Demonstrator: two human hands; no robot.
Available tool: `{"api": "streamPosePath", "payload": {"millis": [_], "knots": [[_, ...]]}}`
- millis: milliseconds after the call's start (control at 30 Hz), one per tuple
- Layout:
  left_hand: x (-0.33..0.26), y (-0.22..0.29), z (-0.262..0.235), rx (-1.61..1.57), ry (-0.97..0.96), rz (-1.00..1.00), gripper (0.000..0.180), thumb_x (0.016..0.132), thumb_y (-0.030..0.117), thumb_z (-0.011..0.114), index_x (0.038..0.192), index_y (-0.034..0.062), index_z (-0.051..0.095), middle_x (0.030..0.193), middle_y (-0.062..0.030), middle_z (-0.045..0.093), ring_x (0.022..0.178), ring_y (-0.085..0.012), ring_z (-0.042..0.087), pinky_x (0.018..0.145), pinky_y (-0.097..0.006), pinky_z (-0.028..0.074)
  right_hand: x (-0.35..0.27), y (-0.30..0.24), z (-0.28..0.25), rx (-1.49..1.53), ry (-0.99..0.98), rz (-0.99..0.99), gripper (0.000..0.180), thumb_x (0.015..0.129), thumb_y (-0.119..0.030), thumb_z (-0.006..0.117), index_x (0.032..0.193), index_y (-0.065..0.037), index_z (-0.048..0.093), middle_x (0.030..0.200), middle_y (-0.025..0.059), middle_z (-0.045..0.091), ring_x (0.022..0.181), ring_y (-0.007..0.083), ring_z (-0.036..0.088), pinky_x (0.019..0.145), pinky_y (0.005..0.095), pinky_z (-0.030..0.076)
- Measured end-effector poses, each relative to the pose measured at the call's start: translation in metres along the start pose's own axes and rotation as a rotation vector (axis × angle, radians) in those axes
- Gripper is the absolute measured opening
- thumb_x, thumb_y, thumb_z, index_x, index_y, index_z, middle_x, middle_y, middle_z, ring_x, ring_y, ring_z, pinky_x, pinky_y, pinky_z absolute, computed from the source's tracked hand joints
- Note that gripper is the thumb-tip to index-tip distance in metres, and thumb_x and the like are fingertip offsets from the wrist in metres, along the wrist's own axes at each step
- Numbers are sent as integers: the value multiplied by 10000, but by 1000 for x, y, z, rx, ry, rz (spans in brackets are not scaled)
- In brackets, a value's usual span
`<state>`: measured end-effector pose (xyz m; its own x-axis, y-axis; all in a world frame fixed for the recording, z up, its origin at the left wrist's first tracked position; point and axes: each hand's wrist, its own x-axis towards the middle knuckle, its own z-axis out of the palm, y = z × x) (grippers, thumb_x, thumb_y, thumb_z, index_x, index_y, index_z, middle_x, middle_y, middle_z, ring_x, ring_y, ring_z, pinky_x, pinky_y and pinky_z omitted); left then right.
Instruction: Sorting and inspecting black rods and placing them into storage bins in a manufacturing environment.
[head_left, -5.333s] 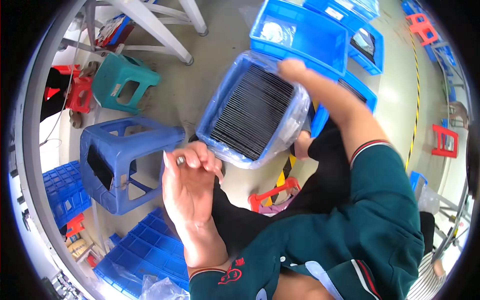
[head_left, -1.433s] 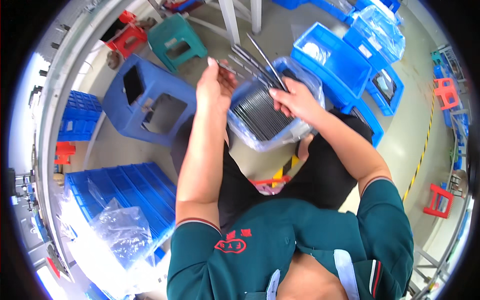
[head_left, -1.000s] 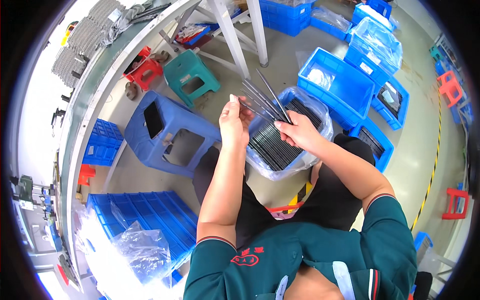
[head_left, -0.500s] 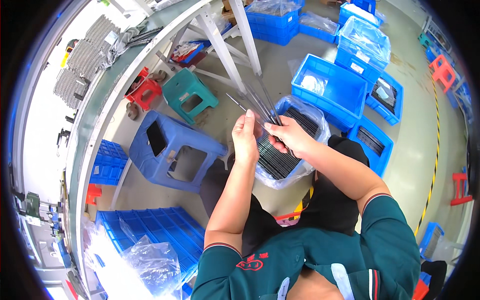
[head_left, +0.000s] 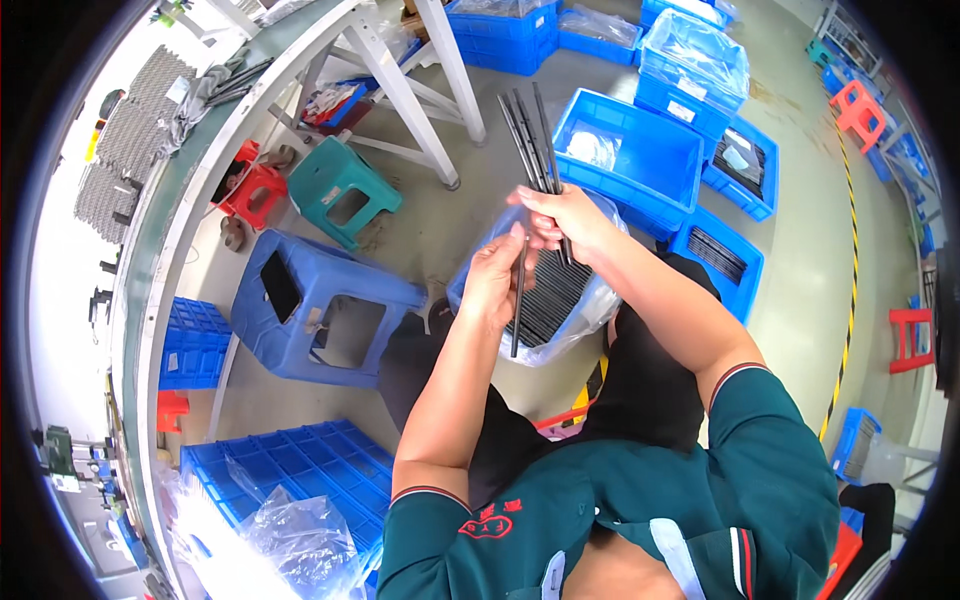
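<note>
In my right hand [head_left: 575, 220] is a bundle of several thin dark rods [head_left: 533, 140], fanned out slightly at their far ends. My left hand [head_left: 495, 272], just to its left, pinches a single dark rod [head_left: 517, 315] that hangs down toward me. The fingertips of both hands are close together. Below them stands a blue bin lined with clear plastic [head_left: 607, 305], between my knees. Many dark rods [head_left: 557, 290] lie side by side in it, partly hidden by my hands and forearms.
A blue stool [head_left: 350, 285] with a black phone [head_left: 280, 287] on it stands left, near a green stool [head_left: 340, 185]. Blue crates [head_left: 640, 160] stand at the far right; one crate [head_left: 740, 285] holds rods. A workbench [head_left: 200, 190] runs along the left.
The single rod in my left hand has swung from pointing up and left to pointing down toward me. The right hand's bundle points more upright. The whole view has shifted slightly.
</note>
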<state>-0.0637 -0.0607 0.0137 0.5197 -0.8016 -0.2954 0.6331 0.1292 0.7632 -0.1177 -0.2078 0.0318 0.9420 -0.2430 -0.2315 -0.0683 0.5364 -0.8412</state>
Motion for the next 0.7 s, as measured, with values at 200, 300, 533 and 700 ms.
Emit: {"api": "streamPosePath", "payload": {"millis": [200,300,533,700], "knots": [[-4,-17,3,271,-43,-58,309,894,356,562,794,69,622,623,18,550,519,-42,434,479,-184,303,29,-19,-34,77,274,-110,289,791,-294,699,715,-53,559,491,-39,379,382,74,342,362,230,258],[-15,-10,-7,272,-189,-153,320,893,366,562,795,65,604,634,9,545,528,-65,451,493,-194,338,35,-55,-71,113,349,-246,278,845,-291,635,712,-79,515,487,-64,350,380,66,315,362,244,248],[-9,7,-15,17,-149,-6,323,908,337,537,843,23,583,967,-123,606,894,-222,600,807,-347,494,17,-31,-48,85,276,-135,302,833,-330,654,742,-72,526,511,-55,344,395,65,314,369,233,237],[-7,5,-3,76,-379,-114,307,884,304,590,833,2,608,697,-32,529,569,-118,450,523,-248,356,3,6,1,-279,1,-76,332,827,-361,649,733,-56,556,528,-26,440,446,69,388,407,241,304]]}}
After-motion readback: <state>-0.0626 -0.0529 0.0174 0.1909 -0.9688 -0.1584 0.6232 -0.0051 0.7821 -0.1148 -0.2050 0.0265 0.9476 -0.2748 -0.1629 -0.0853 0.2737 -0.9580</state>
